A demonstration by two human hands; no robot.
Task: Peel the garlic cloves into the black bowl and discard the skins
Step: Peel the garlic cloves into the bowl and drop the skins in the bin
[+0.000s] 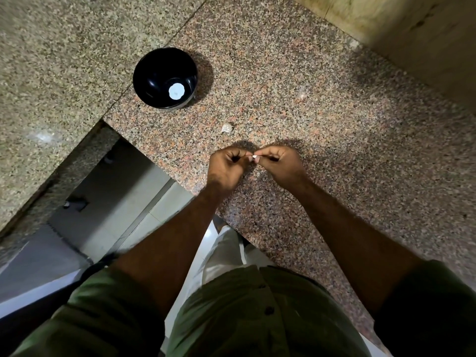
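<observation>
Both hands meet over the granite counter (334, 130): the left hand (226, 167) and right hand (279, 164) pinch one garlic clove (255, 157) between curled fingertips. Peel best by steadying one end and stripping skin away. Its axis seems to run nine-to-three. The black bowl (154, 70) sits at eleven o'clock.

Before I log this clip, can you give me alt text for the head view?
Both hands, left and right, pinch a small garlic clove between them above a speckled granite counter. A black bowl sits beyond, another garlic piece between.
</observation>
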